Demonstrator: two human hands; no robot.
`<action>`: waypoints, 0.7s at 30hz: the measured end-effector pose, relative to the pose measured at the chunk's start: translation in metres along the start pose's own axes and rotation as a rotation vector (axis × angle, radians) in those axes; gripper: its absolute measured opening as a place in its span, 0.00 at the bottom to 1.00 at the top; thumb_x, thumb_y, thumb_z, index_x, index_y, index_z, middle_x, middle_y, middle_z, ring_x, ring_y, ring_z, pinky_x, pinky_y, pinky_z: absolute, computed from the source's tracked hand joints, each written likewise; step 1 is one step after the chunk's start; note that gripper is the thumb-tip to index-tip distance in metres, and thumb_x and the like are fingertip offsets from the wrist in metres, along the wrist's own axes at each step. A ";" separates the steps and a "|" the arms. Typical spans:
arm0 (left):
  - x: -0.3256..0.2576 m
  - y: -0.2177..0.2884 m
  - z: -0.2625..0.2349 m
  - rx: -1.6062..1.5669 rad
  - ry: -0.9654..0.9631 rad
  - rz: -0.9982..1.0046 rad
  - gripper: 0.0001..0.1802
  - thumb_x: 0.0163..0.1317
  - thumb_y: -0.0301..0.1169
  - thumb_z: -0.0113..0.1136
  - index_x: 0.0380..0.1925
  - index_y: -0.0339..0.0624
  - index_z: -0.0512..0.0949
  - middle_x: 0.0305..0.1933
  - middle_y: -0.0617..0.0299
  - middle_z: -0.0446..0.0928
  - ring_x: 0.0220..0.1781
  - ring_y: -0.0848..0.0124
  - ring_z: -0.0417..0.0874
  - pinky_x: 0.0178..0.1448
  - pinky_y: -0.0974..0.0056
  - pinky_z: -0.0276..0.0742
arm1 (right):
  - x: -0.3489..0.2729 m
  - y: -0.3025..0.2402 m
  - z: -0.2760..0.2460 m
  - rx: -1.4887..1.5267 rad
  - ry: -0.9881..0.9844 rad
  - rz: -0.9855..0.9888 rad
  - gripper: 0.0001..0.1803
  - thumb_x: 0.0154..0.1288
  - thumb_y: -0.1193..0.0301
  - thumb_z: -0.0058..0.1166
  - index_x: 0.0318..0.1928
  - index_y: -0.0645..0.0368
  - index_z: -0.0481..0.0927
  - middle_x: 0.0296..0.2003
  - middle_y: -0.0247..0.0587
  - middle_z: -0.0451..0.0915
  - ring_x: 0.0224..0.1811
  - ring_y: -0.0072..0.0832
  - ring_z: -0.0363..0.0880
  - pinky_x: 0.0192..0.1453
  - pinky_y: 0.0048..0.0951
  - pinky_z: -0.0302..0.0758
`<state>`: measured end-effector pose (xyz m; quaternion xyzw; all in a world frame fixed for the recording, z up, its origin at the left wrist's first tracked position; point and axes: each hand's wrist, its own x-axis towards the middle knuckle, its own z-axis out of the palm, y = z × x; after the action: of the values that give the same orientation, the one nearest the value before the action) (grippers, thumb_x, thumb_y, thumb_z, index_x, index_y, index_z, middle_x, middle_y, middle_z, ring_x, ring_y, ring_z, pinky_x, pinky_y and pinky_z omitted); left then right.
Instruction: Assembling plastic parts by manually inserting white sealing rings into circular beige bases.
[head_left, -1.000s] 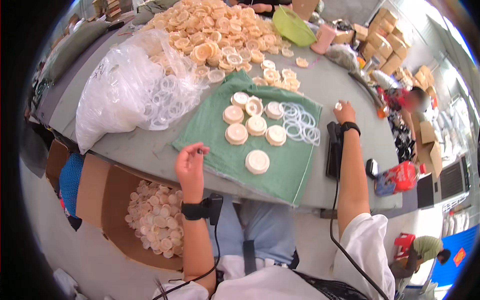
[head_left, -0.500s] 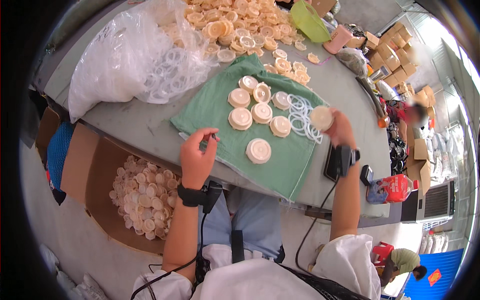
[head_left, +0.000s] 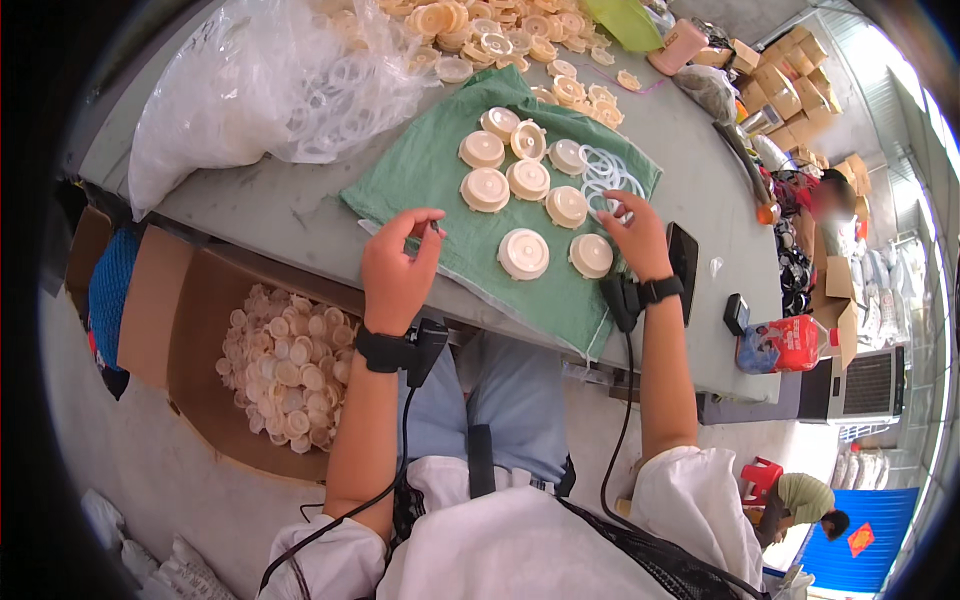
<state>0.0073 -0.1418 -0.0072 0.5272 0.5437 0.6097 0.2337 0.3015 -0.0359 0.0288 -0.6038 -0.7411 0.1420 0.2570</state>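
Eight cream caps (head_left: 523,252) now sit on the green cloth (head_left: 420,180): right hand (head_left: 634,236) has put down its cap by the front edge, fingers loose over the clear rings (head_left: 606,176), while left hand (head_left: 395,270) stays pinched on something tiny.

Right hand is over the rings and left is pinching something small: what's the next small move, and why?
Probably close the right hand on one clear ring: its fingertips already rest at the ring pile, beside the caps on the green cloth.
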 end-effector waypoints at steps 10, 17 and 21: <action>-0.001 -0.001 0.000 0.014 0.011 0.078 0.10 0.56 0.24 0.54 0.39 0.39 0.79 0.32 0.59 0.80 0.34 0.69 0.81 0.36 0.67 0.75 | 0.004 -0.005 -0.014 0.229 0.111 -0.036 0.10 0.61 0.67 0.57 0.37 0.62 0.80 0.30 0.34 0.78 0.27 0.21 0.72 0.33 0.23 0.71; 0.002 0.055 0.036 -0.092 -0.107 0.192 0.15 0.55 0.27 0.57 0.44 0.38 0.77 0.33 0.56 0.80 0.32 0.67 0.80 0.38 0.64 0.75 | -0.044 -0.042 -0.025 0.921 -0.040 0.143 0.11 0.64 0.69 0.53 0.39 0.67 0.78 0.25 0.31 0.76 0.22 0.15 0.69 0.27 0.18 0.68; 0.007 0.064 0.068 -0.189 -0.401 -0.040 0.17 0.54 0.29 0.59 0.44 0.36 0.77 0.34 0.54 0.80 0.31 0.65 0.80 0.38 0.63 0.75 | -0.061 -0.040 -0.020 0.997 -0.148 0.187 0.11 0.65 0.69 0.54 0.39 0.66 0.79 0.26 0.31 0.76 0.23 0.15 0.70 0.27 0.18 0.70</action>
<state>0.0841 -0.1268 0.0444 0.6026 0.4371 0.5362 0.3979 0.2882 -0.1062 0.0534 -0.4597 -0.5423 0.5430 0.4469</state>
